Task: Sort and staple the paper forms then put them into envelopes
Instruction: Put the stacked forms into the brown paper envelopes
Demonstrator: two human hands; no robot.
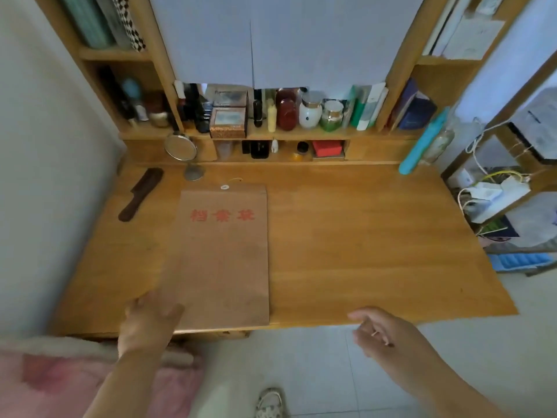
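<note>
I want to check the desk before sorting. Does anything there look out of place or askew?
Nothing looks damaged or spilled. The brown envelope lies flat, roughly square to the desk edge, its near end at the front edge. One oddity: no paper forms or stapler are in view. The left hand is at its near corner.

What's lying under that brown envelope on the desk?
The brown envelope lies flat on the wooden desk; only bare wood shows around it. Anything beneath or inside it is covered. The left hand touches its near corner.
</note>
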